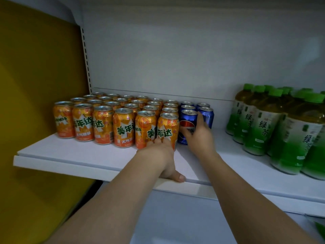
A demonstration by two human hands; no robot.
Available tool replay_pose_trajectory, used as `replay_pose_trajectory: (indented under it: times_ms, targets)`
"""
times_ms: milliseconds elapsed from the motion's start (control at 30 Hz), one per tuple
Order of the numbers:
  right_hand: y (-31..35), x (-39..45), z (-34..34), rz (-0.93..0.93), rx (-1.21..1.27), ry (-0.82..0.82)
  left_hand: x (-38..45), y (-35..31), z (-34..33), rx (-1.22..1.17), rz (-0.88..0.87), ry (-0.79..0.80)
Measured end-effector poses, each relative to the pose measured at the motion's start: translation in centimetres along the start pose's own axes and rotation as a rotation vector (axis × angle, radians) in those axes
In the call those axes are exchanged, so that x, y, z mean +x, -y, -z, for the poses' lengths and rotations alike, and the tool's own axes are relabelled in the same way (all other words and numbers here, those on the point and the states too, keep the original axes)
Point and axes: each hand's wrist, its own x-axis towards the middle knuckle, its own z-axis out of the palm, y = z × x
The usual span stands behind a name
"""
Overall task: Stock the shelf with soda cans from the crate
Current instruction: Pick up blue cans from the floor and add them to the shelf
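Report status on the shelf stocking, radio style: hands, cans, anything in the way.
Right hand wrapped on front blue can. Left hand fingers against front orange can, thumb on shelf edge. Green tea bottles stand apart, right. Nothing blocking.

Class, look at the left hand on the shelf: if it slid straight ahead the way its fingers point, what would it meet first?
The left hand already has its fingertips at the base of the front orange can, so that can comes first, with more orange cans behind it.

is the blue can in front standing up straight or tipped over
Upright. The front blue can stands on the shelf with its silver top facing up, its sides vertical, and the right hand wrapped around it.
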Motion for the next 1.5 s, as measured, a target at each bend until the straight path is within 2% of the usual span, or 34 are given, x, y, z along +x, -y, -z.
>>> replay_pose_trajectory:
  times_ms: [200, 367, 433, 567, 600, 633, 667, 733, 933, 1033, 1133, 1200, 1400, 1500]
  targets:
    - [-0.2, -0.6, -0.3, 0.017, -0.001, -0.026, 0.0, 0.4, -0.4, -0.044, 0.012, -0.027]
    - [-0.6, -3.4, 1.9, -0.035, -0.183, 0.126, -1.9, 0.3, -1.6, -0.158, 0.05, -0.157]
    - [-0.3, -5.6, 4.0, 0.013, -0.226, 0.085, -2.8, 0.6, -3.2, -0.217, 0.004, -0.297]
    - [-1.1, -12.7, 8.3, 0.27, -0.055, -0.272, -5.8, -0.3, -10.7, -0.523, -0.293, -0.894]
    - [-1.9, -14.9, 9.2, 0.317, -0.007, -0.323, -6.9, -1.3, -13.0, -0.588, -0.354, -1.003]
    - [-3.1, -17.2, 9.9, 0.337, 0.024, -0.341, -7.9, -2.5, -15.5, -0.63, -0.394, -1.035]
    - [-4.7, -19.4, 10.2, 0.33, 0.032, -0.324, -8.7, -3.8, -18.0, -0.655, -0.424, -0.989]
    - [-9.3, -24.0, 9.9, 0.263, -0.019, -0.191, -9.6, -5.9, -23.4, -0.672, -0.422, -0.747]
    - [-24.5, -38.0, 6.8, -0.211, -0.243, 0.324, -9.4, -10.5, -36.3, -0.905, -0.115, 0.105]
    - [-29.6, -43.2, 6.4, -0.436, -0.433, 0.629, -9.0, -12.6, -40.8, -0.859, -0.094, 0.332]
    - [-33.3, -47.3, 5.5, -0.606, -0.477, 0.839, -8.7, -14.1, -44.7, -0.801, -0.079, 0.48]
    - [-35.4, -49.9, 4.5, -0.634, -0.436, 0.892, -8.9, -14.6, -46.5, -0.784, -0.065, 0.542]
    - [-37.9, -52.3, 3.0, -0.511, -0.533, 0.827, -10.0, -15.7, -48.5, -0.732, -0.078, 0.616]
    - [-36.6, -52.3, 4.4, -0.428, -0.52, 0.751, -10.3, -15.8, -47.0, -0.725, -0.1, 0.55]
